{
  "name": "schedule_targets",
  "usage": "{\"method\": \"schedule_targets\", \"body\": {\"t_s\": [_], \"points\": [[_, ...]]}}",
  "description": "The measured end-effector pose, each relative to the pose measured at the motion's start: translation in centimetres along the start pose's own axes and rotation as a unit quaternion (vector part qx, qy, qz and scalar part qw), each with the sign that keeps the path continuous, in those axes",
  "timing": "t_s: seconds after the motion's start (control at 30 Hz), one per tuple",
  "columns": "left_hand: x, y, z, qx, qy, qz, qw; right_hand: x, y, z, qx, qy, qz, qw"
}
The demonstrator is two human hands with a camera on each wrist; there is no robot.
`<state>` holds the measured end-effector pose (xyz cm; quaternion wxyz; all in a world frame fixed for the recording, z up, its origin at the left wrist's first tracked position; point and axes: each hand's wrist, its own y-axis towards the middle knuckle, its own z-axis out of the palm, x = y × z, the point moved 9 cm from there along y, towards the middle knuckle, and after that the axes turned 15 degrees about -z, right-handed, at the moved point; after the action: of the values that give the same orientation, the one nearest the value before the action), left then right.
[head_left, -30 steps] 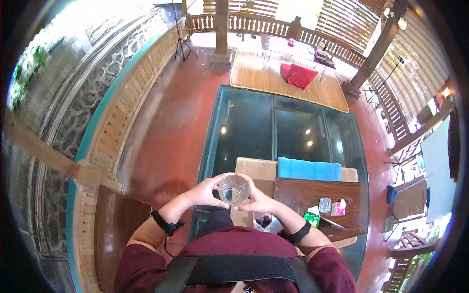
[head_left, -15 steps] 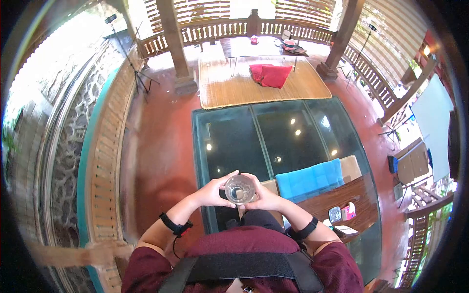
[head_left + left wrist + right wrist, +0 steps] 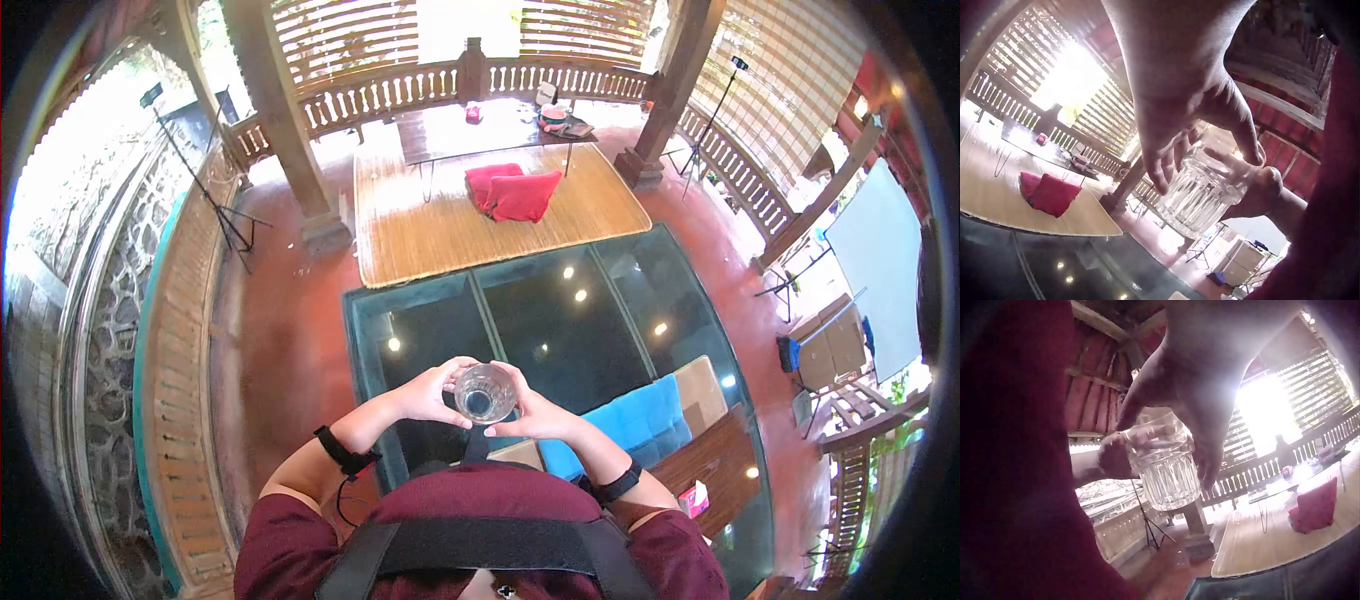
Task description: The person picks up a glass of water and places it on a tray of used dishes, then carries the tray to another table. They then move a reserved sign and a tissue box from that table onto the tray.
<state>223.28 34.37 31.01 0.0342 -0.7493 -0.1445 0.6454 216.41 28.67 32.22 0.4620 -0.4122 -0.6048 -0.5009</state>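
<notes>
The left hand [image 3: 426, 394] and right hand [image 3: 540, 414] grip a clear glass [image 3: 487, 394] at lower centre, best kept level with even, gentle pressure.

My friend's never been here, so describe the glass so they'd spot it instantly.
Start at the person in the maroon top. Between their left hand and right hand is the glass. Unlike the opaque blue pad, it's see-through, with ribbed lower walls.

I look down on a clear round glass tumbler [image 3: 486, 393] gripped between left hand [image 3: 430, 393] and right hand [image 3: 537, 414], dark glass panels [image 3: 560, 325] beyond, blue padded cushion [image 3: 640, 418] rightward, red fabric cushions [image 3: 525, 197] on tan mat [image 3: 425, 235].
</notes>
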Motion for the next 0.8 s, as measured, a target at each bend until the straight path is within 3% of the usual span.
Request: {"method": "schedule_targets", "body": {"t_s": [0.3, 0.5, 0.77, 0.8], "points": [[-0.9, 14.5, -7.8, 0.060, -0.023, -0.027, 0.998, -4.0, 6.7, -14.1, -0.044, -0.037, 0.032, 0.998], [-3.2, 25.1, -15.1, 0.092, 0.037, -0.004, 0.995, -6.3, 13.5, -24.6, -0.090, -0.095, 0.028, 0.991], [-6.8, 39.8, -23.5, 0.144, 0.013, -0.005, 0.990, -6.8, 21.5, -39.7, -0.146, -0.171, 0.025, 0.974], [-6.8, 41.8, -24.0, 0.155, -0.035, -0.006, 0.987, -6.9, 21.8, -41.8, -0.166, -0.171, 0.032, 0.971]]}}
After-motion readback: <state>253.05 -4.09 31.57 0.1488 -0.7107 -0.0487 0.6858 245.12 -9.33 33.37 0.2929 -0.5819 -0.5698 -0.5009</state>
